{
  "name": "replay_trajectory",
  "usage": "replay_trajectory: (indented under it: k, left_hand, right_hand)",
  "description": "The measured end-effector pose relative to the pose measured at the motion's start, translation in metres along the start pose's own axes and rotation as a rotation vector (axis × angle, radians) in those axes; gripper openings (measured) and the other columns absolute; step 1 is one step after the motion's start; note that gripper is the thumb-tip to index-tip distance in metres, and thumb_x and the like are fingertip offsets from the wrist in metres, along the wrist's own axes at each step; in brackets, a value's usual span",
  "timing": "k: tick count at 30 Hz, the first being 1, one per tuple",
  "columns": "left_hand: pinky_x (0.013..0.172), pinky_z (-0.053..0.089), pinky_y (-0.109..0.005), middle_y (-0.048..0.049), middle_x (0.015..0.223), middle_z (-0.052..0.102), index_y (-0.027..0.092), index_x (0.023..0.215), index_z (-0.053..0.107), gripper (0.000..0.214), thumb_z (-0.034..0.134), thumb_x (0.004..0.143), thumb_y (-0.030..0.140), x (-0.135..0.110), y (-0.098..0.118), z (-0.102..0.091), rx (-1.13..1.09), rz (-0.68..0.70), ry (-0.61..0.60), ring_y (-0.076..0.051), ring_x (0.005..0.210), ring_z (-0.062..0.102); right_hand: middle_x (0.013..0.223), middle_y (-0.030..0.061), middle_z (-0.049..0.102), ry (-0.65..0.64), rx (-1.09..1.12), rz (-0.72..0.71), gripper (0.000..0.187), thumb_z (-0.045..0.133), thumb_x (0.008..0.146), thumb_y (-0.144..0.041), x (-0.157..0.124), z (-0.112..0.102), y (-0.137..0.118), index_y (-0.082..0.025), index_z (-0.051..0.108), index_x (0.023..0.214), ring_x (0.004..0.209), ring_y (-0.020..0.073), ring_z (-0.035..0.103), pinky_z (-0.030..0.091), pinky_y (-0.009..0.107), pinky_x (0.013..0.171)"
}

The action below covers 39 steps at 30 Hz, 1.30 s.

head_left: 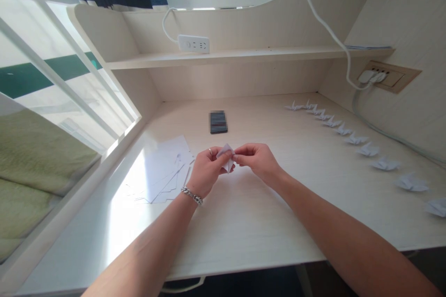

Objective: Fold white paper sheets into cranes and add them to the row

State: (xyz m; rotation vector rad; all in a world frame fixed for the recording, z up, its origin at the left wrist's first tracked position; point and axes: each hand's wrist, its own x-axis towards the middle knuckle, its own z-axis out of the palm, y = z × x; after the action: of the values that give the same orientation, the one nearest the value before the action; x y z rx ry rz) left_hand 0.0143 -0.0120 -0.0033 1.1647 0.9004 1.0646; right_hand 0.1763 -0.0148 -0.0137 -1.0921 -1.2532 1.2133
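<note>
A small folded piece of white paper (227,164), roughly diamond-shaped, is held above the middle of the desk. My left hand (208,170) grips it between thumb and fingers; a ring and a chain bracelet are on this side. On the paper's right edge, the thumb and fingertips of my right hand (257,158) are pinched together. Part of the paper is hidden behind the fingers. Left of my hands lies a loose pile of white paper sheets (163,167).
Several white folded paper cranes (355,138) stand in a row along the desk's right side. Behind my hands lies a dark, blurred flat object (218,122). A power strip (193,44) hangs at the shelf (237,56), and a white cable (327,28) runs to the wall socket (393,76).
</note>
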Motion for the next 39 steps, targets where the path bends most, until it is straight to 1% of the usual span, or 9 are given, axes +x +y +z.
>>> replay_trajectory:
  k: [5, 8, 12, 19, 23, 26, 30, 35, 39]
  left_hand:
    - [0.060, 0.050, -0.028, -0.0026, 0.067, 0.061, 0.011, 0.073, 0.064, 0.031, 0.077, 0.073, 0.039, 0.0024, -0.0023, -0.0024, 0.057, -0.032, 0.016, -0.013, 0.060, 0.061]
    - [0.055, 0.047, -0.026, -0.0011, 0.061, 0.058, 0.011, 0.068, 0.062, 0.032, 0.076, 0.073, 0.039, 0.0013, -0.0006, -0.0013, 0.088, -0.038, 0.015, -0.011, 0.056, 0.057]
    - [0.051, 0.043, -0.023, -0.0022, 0.059, 0.060, 0.011, 0.069, 0.063, 0.029, 0.074, 0.075, 0.037, -0.0026, 0.0040, 0.0026, 0.205, -0.060, -0.011, -0.011, 0.053, 0.055]
    - [0.049, 0.040, -0.022, -0.0029, 0.057, 0.062, 0.012, 0.069, 0.063, 0.025, 0.070, 0.077, 0.035, -0.0041, 0.0051, 0.0038, 0.338, -0.095, -0.081, -0.010, 0.051, 0.055]
    - [0.049, 0.041, -0.022, -0.0021, 0.058, 0.062, 0.012, 0.071, 0.063, 0.025, 0.071, 0.076, 0.035, -0.0032, 0.0039, 0.0031, 0.289, -0.101, -0.087, -0.010, 0.051, 0.055]
    - [0.052, 0.043, -0.023, -0.0012, 0.059, 0.061, 0.012, 0.073, 0.064, 0.025, 0.072, 0.075, 0.036, -0.0016, 0.0017, 0.0022, 0.198, -0.055, -0.015, -0.010, 0.053, 0.055]
    - [0.055, 0.044, -0.023, 0.0003, 0.060, 0.060, 0.013, 0.073, 0.063, 0.027, 0.074, 0.075, 0.037, 0.0014, -0.0018, 0.0000, 0.120, 0.038, 0.055, -0.010, 0.056, 0.055]
    - [0.057, 0.044, -0.022, -0.0011, 0.065, 0.062, 0.012, 0.077, 0.066, 0.024, 0.076, 0.073, 0.034, 0.0017, -0.0014, 0.0000, 0.070, 0.024, 0.040, -0.010, 0.060, 0.055]
    - [0.060, 0.046, -0.023, -0.0024, 0.071, 0.065, 0.012, 0.086, 0.068, 0.025, 0.079, 0.067, 0.024, 0.0000, 0.0018, -0.0001, 0.029, -0.004, -0.018, -0.012, 0.066, 0.058]
  right_hand:
    - [0.068, 0.0046, 0.069, -0.046, -0.121, -0.013, 0.025, 0.073, 0.074, -0.039, -0.0008, -0.0017, 0.0003, -0.014, 0.073, 0.077, 0.063, 0.0149, 0.059, 0.048, 0.031, 0.062]
    - [0.074, 0.0051, 0.070, -0.009, -0.196, -0.078, 0.023, 0.070, 0.076, -0.038, -0.0008, -0.0011, 0.0000, -0.016, 0.073, 0.079, 0.068, 0.0163, 0.060, 0.048, 0.030, 0.062]
    - [0.080, 0.0047, 0.072, 0.042, -0.161, -0.167, 0.020, 0.072, 0.074, -0.035, 0.0008, -0.0003, 0.0015, -0.018, 0.073, 0.083, 0.073, 0.0174, 0.062, 0.048, 0.029, 0.063]
    - [0.075, 0.0032, 0.067, 0.078, -0.160, -0.170, 0.019, 0.067, 0.078, -0.035, 0.0021, 0.0000, 0.0030, -0.017, 0.069, 0.078, 0.071, 0.0162, 0.059, 0.047, 0.029, 0.064]
    - [0.075, 0.0017, 0.064, 0.086, -0.125, -0.140, 0.022, 0.063, 0.082, -0.040, 0.0022, -0.0001, 0.0021, -0.017, 0.065, 0.081, 0.070, 0.0150, 0.059, 0.048, 0.028, 0.063]
    - [0.073, 0.0008, 0.063, 0.089, -0.078, -0.113, 0.024, 0.063, 0.082, -0.042, 0.0013, -0.0002, 0.0009, -0.018, 0.063, 0.083, 0.070, 0.0145, 0.059, 0.048, 0.026, 0.060]
    - [0.074, 0.0009, 0.065, -0.030, -0.071, -0.066, 0.022, 0.071, 0.076, -0.036, -0.0008, 0.0024, 0.0000, -0.018, 0.064, 0.086, 0.068, 0.0142, 0.060, 0.048, 0.026, 0.058]
    - [0.072, 0.0013, 0.065, -0.006, -0.041, -0.060, 0.018, 0.073, 0.072, -0.031, -0.0002, 0.0043, 0.0005, -0.016, 0.065, 0.079, 0.065, 0.0142, 0.061, 0.050, 0.028, 0.060]
    - [0.069, 0.0014, 0.065, 0.031, -0.033, -0.087, 0.018, 0.074, 0.070, -0.030, 0.0014, 0.0024, 0.0003, -0.016, 0.067, 0.078, 0.061, 0.0136, 0.059, 0.050, 0.030, 0.061]
